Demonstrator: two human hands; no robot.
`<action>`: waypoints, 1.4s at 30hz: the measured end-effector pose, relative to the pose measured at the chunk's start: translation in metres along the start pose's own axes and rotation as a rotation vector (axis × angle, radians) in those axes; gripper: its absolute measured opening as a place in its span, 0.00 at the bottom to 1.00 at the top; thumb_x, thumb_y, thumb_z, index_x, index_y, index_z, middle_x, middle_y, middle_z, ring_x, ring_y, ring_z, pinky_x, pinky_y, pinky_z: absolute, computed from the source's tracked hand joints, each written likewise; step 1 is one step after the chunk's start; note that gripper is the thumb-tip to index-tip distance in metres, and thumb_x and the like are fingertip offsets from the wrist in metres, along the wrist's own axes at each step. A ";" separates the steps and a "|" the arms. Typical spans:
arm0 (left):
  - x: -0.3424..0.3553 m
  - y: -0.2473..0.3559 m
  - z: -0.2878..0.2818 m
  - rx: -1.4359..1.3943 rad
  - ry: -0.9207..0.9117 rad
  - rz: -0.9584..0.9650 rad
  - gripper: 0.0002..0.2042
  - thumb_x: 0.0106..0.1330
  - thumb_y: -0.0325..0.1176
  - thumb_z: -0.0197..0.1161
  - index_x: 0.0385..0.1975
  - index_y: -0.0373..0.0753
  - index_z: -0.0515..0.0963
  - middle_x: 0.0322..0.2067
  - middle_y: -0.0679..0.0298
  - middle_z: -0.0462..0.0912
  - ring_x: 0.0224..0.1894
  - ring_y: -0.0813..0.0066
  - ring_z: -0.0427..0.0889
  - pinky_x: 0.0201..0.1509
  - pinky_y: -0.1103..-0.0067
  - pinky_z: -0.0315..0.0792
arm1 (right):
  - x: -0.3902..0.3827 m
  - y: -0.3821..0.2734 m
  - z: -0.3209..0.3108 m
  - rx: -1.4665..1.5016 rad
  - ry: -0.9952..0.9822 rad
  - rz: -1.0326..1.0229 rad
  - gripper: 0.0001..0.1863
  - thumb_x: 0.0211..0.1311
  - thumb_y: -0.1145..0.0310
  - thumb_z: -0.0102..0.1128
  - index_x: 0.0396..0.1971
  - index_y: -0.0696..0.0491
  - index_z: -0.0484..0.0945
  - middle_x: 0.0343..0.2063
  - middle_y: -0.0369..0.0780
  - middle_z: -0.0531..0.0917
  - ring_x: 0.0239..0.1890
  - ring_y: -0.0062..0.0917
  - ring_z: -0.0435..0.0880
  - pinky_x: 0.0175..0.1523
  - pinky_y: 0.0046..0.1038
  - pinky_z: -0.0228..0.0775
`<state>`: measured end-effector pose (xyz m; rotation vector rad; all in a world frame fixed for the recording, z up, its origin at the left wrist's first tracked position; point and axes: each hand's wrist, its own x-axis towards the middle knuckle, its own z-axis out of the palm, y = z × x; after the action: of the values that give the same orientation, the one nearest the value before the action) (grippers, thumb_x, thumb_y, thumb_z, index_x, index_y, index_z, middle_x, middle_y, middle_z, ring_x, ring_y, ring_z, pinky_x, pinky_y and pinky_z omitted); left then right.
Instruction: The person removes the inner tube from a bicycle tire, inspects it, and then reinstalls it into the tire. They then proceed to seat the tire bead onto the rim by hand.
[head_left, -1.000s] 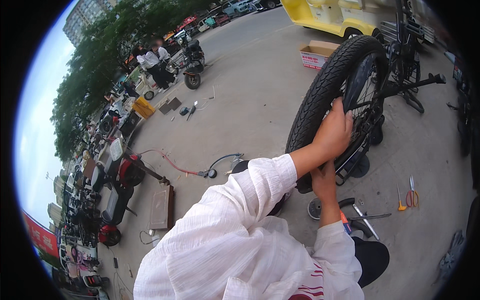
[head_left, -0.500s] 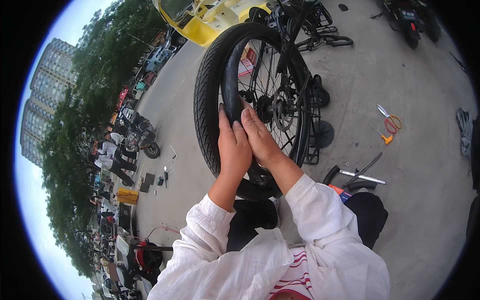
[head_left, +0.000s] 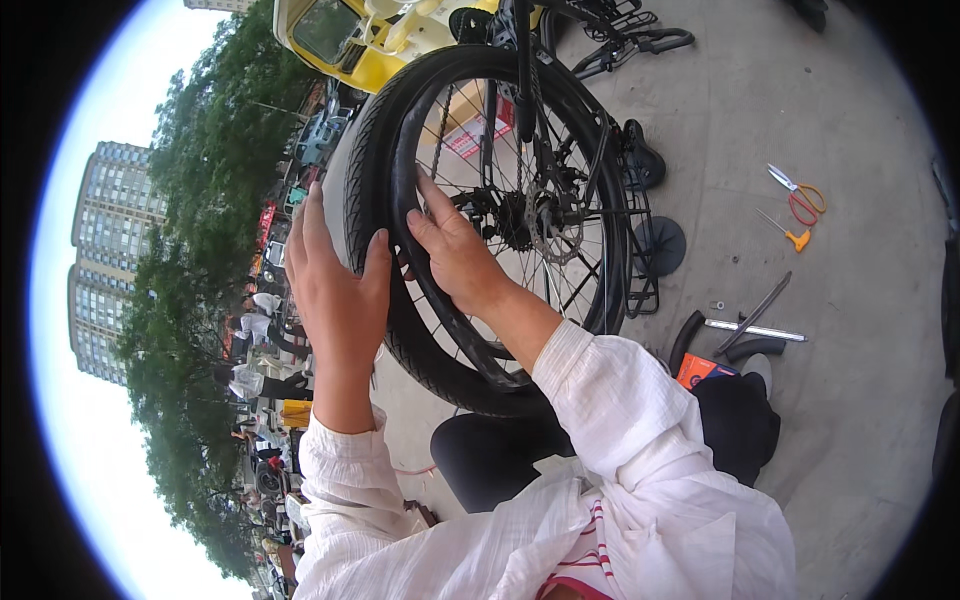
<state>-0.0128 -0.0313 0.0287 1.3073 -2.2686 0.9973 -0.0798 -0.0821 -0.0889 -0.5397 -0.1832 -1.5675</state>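
A bicycle's rear wheel (head_left: 515,225) stands before me, with its thick black tyre (head_left: 430,375) and a dark inner tube (head_left: 405,150) lying along the inside of the tyre. My right hand (head_left: 460,255) grips the tube on the wheel's left side, thumb over it and fingertips around it. My left hand (head_left: 335,295) is open at the tyre's outer left edge, fingers stretched upward and thumb apart; whether it touches the tread I cannot tell.
Scissors (head_left: 803,200), an orange-handled tool (head_left: 795,238), metal bars (head_left: 765,330) and an orange box (head_left: 698,370) lie at right. Behind the wheel are a carton (head_left: 470,130) and a yellow vehicle (head_left: 365,65). People (head_left: 260,330) and parked vehicles stand at left, below trees.
My view has turned toward the wheel. My left hand, closed around the tube beside my right hand half a second ago, has moved left and opened. My right hand stays on the tube.
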 end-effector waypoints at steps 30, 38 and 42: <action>0.061 0.004 0.013 -0.168 -0.494 0.020 0.46 0.51 0.25 0.57 0.73 0.34 0.41 0.66 0.30 0.54 0.68 0.35 0.60 0.67 0.63 0.64 | 0.029 0.013 -0.005 -0.442 0.039 -0.249 0.33 0.69 0.79 0.41 0.73 0.54 0.49 0.61 0.49 0.73 0.61 0.32 0.75 0.65 0.27 0.64; 0.052 -0.008 0.018 -0.097 -0.432 0.149 0.45 0.53 0.21 0.56 0.74 0.39 0.44 0.67 0.40 0.57 0.66 0.42 0.66 0.65 0.65 0.68 | 0.047 -0.007 -0.007 0.000 -0.117 -0.050 0.27 0.67 0.80 0.45 0.67 0.54 0.63 0.55 0.41 0.77 0.56 0.23 0.76 0.62 0.24 0.67; 0.053 -0.003 0.013 -0.071 -0.484 0.128 0.44 0.53 0.22 0.56 0.73 0.38 0.45 0.67 0.37 0.55 0.67 0.39 0.62 0.66 0.63 0.65 | 0.058 -0.006 -0.008 0.102 -0.200 -0.040 0.25 0.66 0.80 0.45 0.64 0.54 0.67 0.51 0.40 0.79 0.52 0.22 0.78 0.57 0.25 0.71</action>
<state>-0.0368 -0.0744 0.0523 1.5175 -2.7442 0.6812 -0.0864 -0.1374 -0.0690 -0.6160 -0.4259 -1.5328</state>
